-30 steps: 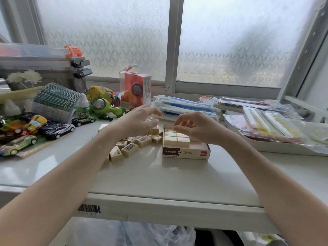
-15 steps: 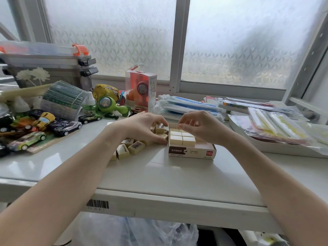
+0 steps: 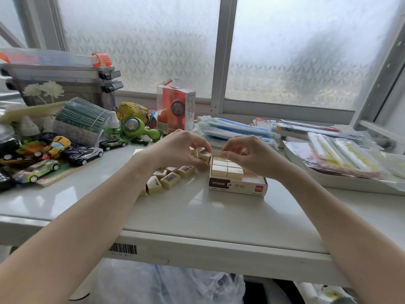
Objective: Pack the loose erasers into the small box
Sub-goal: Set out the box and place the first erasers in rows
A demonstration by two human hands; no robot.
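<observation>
— Several erasers (image 3: 228, 168) already sit in rows inside the small box (image 3: 237, 187) mid-counter (image 3: 197, 211), so it looks partly packed.
— And what's left?
— A loose cluster (image 3: 169, 177) lies just left of it. The left hand (image 3: 182, 150) has its fingers clamped on some erasers (image 3: 202, 153) at the box's left edge; the right hand (image 3: 252, 154), fingers curled, hovers over the box's far end, and I can't tell if it holds anything.

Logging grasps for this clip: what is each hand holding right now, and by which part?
The left hand grips a small cluster of erasers by their sides, beside the box. The right hand hovers curled over the box; whether it pinches anything cannot be told.
</observation>
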